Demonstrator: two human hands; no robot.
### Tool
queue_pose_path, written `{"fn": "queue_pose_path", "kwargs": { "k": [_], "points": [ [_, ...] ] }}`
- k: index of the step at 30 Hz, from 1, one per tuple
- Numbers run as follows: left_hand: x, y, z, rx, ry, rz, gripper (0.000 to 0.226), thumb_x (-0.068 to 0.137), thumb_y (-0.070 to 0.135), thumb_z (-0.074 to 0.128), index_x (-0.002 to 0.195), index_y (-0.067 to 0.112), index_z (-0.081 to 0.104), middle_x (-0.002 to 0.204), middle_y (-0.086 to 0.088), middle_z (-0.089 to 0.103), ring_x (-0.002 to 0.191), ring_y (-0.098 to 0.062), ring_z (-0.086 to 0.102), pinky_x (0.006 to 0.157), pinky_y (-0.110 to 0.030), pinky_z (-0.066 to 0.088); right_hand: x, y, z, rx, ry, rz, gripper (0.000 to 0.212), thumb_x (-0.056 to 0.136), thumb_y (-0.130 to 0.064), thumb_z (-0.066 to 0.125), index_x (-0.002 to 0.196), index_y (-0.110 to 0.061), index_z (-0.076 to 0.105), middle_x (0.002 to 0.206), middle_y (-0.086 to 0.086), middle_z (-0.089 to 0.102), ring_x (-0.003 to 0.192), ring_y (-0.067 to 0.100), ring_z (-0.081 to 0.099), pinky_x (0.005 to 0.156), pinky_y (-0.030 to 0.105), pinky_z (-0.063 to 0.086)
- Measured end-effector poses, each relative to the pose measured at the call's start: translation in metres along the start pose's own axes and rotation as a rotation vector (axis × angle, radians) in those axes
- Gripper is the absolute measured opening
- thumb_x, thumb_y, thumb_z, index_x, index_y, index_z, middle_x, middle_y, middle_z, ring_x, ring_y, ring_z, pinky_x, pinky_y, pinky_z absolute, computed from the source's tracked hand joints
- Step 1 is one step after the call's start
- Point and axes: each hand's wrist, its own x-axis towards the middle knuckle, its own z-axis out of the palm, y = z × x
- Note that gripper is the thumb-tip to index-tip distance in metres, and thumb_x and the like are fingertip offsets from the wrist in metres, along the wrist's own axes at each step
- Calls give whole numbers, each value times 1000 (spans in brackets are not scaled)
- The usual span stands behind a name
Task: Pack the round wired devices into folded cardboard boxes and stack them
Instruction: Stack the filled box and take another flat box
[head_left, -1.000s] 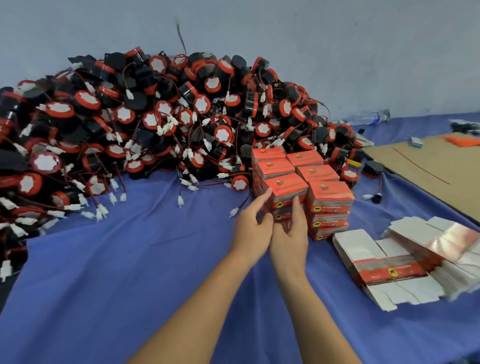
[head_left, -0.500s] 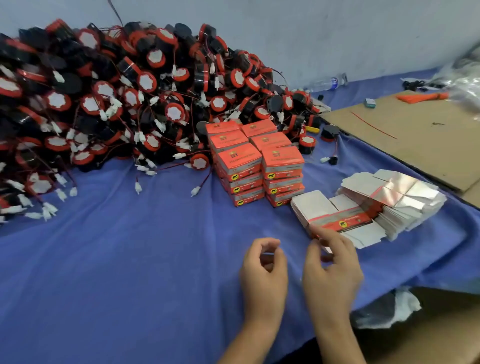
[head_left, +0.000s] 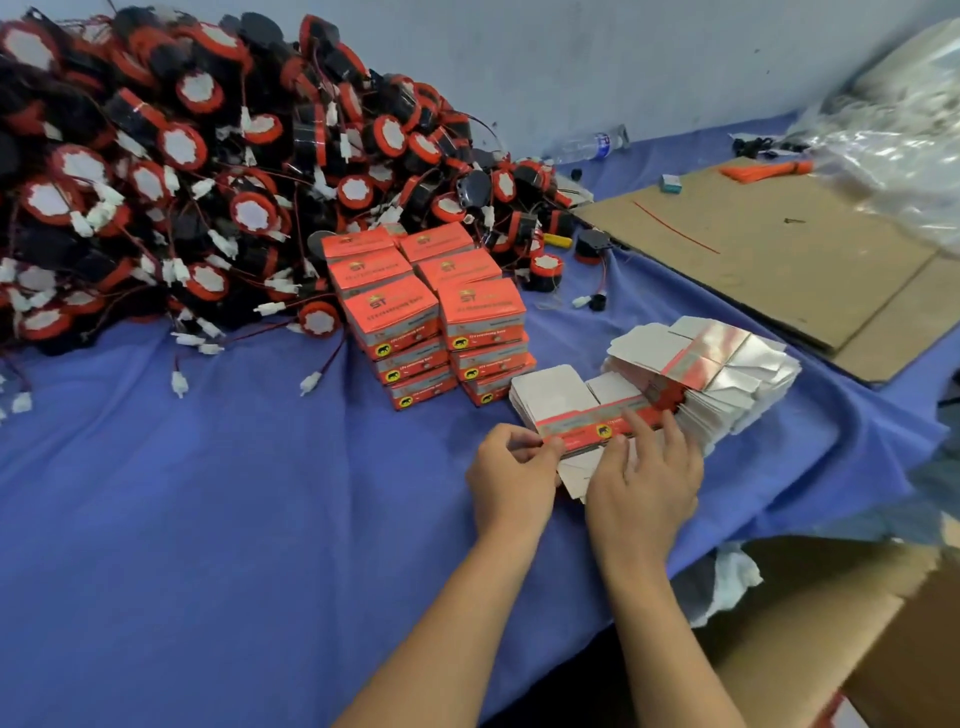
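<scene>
Both engaged: left hand (head_left: 511, 467) pinches the top blank (head_left: 587, 423) at its left end; right hand (head_left: 644, 488) rests flat-fingered on it. Blank lies crosswise at lower centre, atop the flat carton stack (head_left: 727, 374). Packed boxes (head_left: 431, 312) stand just beyond; round wired devices (head_left: 182, 156) heaped upper left.

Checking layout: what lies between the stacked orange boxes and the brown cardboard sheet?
In the head view, between the stacked orange boxes and the brown cardboard sheet, two loose round devices and a white connector lie on the blue cloth.
</scene>
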Motion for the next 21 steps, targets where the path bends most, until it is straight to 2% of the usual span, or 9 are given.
{"fn": "queue_pose_path", "kwargs": {
  "k": [2, 4, 6, 9, 12, 16, 19, 21],
  "points": [
    [1, -1, -6, -69, -23, -37, 13, 86, 18, 81, 87, 15, 68, 75, -1, 75, 64, -11, 73, 66, -34, 64, 3, 2, 1, 73, 45, 17, 36, 100, -12, 56, 135, -13, 67, 153, 11, 50, 148, 32, 34, 121, 46, 25],
    [1, 2, -12, -104, -49, -69, 11, 87, 19, 79, 88, 15, 70, 81, 0, 76, 73, -13, 74, 60, -26, 60, 3, 3, 2, 119, 50, 36, 36, 100, -13, 56, 135, -13, 66, 151, 13, 52, 147, 32, 36, 122, 43, 23],
    [-1, 7, -19, -120, -78, -75, 9, 90, 20, 77, 90, 14, 70, 89, -2, 77, 81, -16, 73, 62, -24, 57, 2, 2, 1, 147, 52, 36, 39, 99, -21, 53, 135, -14, 67, 149, 11, 54, 146, 31, 38, 122, 43, 23],
    [-8, 17, -28, -186, -131, -74, 8, 95, 18, 72, 92, 12, 68, 99, -6, 78, 93, -25, 75, 70, -28, 60, 0, -2, -5, 217, 76, 24, 45, 92, -30, 48, 131, -19, 69, 141, 6, 62, 140, 28, 45, 118, 45, 31],
    [-19, 25, -42, -261, -191, -68, 8, 99, 17, 68, 97, 9, 65, 98, -7, 79, 88, -23, 76, 72, -27, 61, -6, -7, -15, 302, 93, 14, 42, 90, -36, 51, 128, -27, 69, 130, -1, 68, 128, 23, 53, 110, 45, 39],
    [-33, 30, -78, -298, -196, -14, 9, 102, 16, 62, 103, 7, 64, 95, -8, 80, 78, -14, 74, 69, -23, 58, -20, -8, -30, 371, -162, -44, 58, 85, -53, 69, 139, -36, 58, 131, -17, 61, 128, 11, 53, 110, 43, 44],
    [-47, 27, -110, -235, -142, 73, 11, 102, 18, 63, 104, 8, 65, 96, -7, 79, 89, -25, 76, 78, -30, 62, -33, -16, -41, 364, -258, -163, 73, 74, -53, 84, 140, -37, 55, 128, -18, 61, 124, 6, 53, 101, 32, 44],
    [-56, 23, -129, -216, -75, 131, 8, 101, 18, 65, 103, 11, 67, 96, -8, 78, 91, -26, 75, 75, -27, 61, -43, -26, -47, 367, -310, -231, 78, 71, -48, 90, 140, -37, 55, 123, -22, 59, 116, -2, 52, 100, 28, 42]
  ]
}}
